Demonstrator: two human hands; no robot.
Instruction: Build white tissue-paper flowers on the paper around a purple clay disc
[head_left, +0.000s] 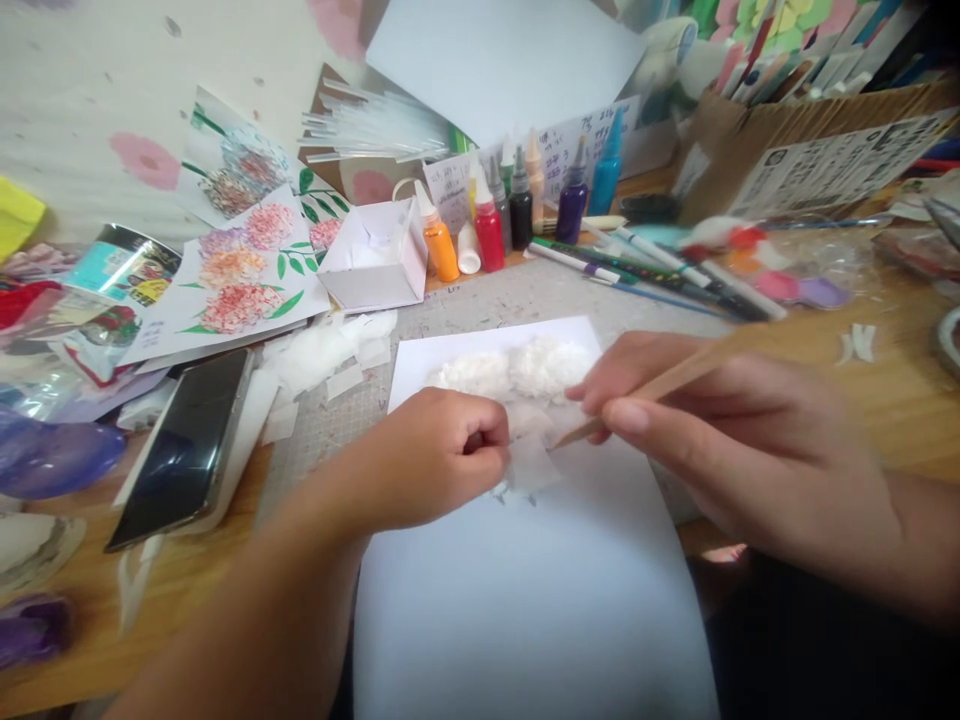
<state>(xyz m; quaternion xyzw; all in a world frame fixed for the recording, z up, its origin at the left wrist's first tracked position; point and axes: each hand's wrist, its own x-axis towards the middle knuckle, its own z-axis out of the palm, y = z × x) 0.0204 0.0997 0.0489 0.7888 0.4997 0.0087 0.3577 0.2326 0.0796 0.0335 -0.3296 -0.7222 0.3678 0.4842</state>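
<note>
A large white sheet of paper (517,610) lies in front of me, with fluffy white clumps (551,367) of crumpled tissue on its upper part. Over the sheet, my left hand (439,450) is closed, its thumb and forefinger pinching the edge of a thin, see-through piece of white tissue (534,465). My right hand (712,440) grips a pointed wooden stick (664,382) like a pen. The stick's tip is at the tissue piece's right edge; whether it touches is unclear. Under the tissue, some marks on the paper are partly covered.
Small tissue squares (345,380) lie left of the sheet, near a dark phone (187,450). Paint bottles (491,225), a white box (375,255) and flower pictures (240,265) stand behind. Pens and brushes (637,265) lie back right, before a cardboard box (787,150).
</note>
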